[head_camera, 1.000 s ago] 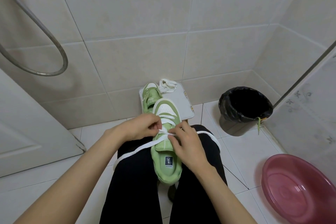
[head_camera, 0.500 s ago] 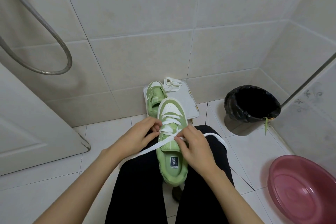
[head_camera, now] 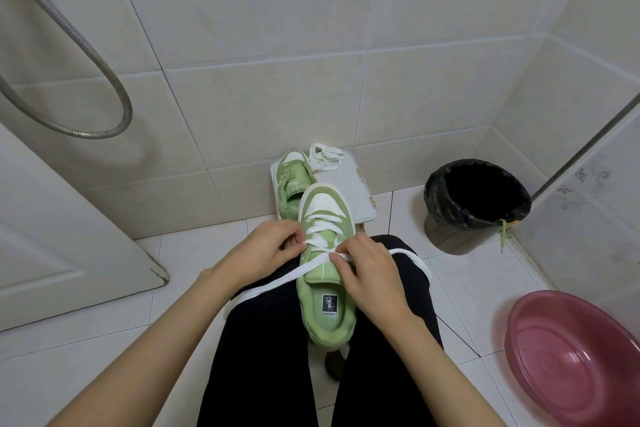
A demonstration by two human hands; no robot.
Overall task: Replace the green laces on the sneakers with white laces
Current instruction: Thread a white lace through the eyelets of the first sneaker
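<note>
Head view: left hand (head_camera: 267, 250) and right hand (head_camera: 371, 276) pinch white lace (head_camera: 277, 282), sneaker (head_camera: 327, 322) between.

Green-and-white sneaker (head_camera: 327, 305), white lace (head_camera: 270, 288), black bin (head_camera: 450, 215), pink basin (head_camera: 571, 357), pale beige tiled wall (head_camera: 277, 28)

Both hands (head_camera: 270, 248) pinch the white lace (head_camera: 277, 282) on the sneaker (head_camera: 325, 267).

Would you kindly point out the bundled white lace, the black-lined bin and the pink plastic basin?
Bundled white lace (head_camera: 325, 157): head view, middle of the bundle.
Black-lined bin (head_camera: 450, 215): head view, bag folded over its outer wall.
Pink plastic basin (head_camera: 571, 367): head view, bare inner floor.
</note>
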